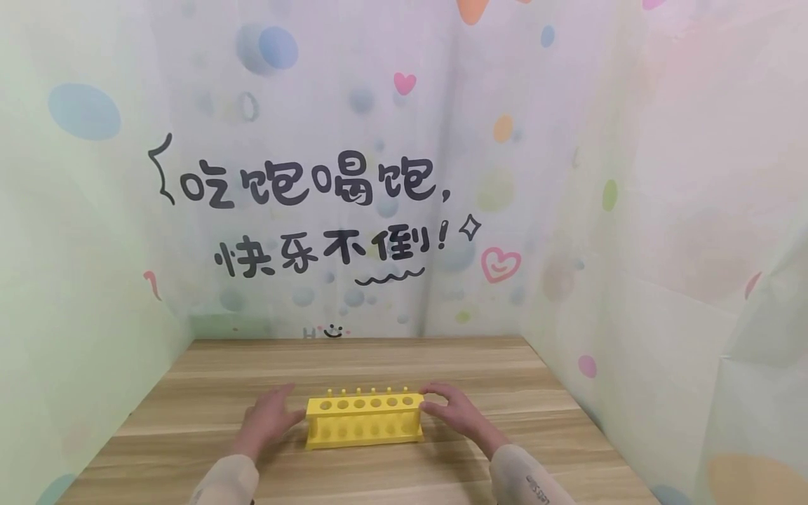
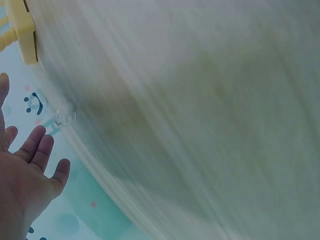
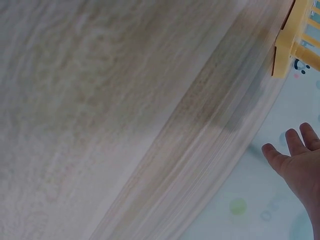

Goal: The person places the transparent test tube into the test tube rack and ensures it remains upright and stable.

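Observation:
A yellow test tube rack (image 1: 365,421) stands upright on the wooden table, with a row of round holes along its top and a row of short pegs behind. Its holes hold no tubes. My left hand (image 1: 270,418) is just off the rack's left end, fingers spread and thumb toward it. At the other end my right hand (image 1: 459,411) has its fingertips right at the upper right corner. In the left wrist view the left hand (image 2: 27,175) shows loose, extended fingers below the rack's end (image 2: 25,30). The right wrist view shows the right hand (image 3: 300,160) with spread fingers.
The wood-grain table (image 1: 252,365) reaches back to a wall covering (image 1: 353,105) with dark lettering and coloured dots. Similar sheets hang at the left (image 1: 82,245) and right (image 1: 663,245) of the table.

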Demonstrator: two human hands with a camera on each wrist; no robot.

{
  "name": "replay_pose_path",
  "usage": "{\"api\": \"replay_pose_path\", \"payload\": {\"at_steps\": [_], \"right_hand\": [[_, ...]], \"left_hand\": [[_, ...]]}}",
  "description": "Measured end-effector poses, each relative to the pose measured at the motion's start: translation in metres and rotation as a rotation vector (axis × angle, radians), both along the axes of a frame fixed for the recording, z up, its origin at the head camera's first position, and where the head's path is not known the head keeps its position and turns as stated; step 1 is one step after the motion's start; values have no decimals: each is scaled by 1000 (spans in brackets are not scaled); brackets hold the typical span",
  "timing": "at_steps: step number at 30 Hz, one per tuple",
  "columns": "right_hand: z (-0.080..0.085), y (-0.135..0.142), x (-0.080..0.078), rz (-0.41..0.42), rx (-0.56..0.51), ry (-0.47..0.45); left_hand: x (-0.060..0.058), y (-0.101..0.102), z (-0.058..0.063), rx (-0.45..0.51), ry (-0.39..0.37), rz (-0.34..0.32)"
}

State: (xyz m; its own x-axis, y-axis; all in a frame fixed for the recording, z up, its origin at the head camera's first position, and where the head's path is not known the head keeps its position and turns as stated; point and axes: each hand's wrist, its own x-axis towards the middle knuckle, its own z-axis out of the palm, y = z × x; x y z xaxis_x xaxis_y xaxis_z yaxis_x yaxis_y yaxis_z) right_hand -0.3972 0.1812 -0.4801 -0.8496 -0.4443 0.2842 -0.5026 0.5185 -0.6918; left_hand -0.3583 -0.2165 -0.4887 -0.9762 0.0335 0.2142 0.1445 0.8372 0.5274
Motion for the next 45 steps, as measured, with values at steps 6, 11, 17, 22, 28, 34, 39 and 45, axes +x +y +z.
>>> {"api": "replay_pose_path", "payload": {"at_steps": [6, 11, 17, 22, 28, 34, 39, 45], "right_hand": [[-2, 1, -2, -6, -3, -17], [-3, 1, -3, -5, -2, -16], [-3, 1, -2, -9, 6, -13], [-3, 0, -2, -14, 6, -11], [0, 0, 0, -15, 7, -20], [0, 0, 0, -10, 0, -24], [-1, 0, 0, -11, -2, -39], [-1, 1, 0, -8, -2, -37]], "left_hand": [[-3, 3, -4, 0, -8, -1], [-8, 4, -9, -17, -15, -3], [-11, 5, -13, -41, -11, 0], [-9, 7, -13, -38, 10, -5], [-9, 11, -14, -28, 27, -6], [-12, 13, -17, -35, 13, -2], [-14, 15, -18, -34, 6, 3], [-15, 18, -19, -41, 4, -3]]}}
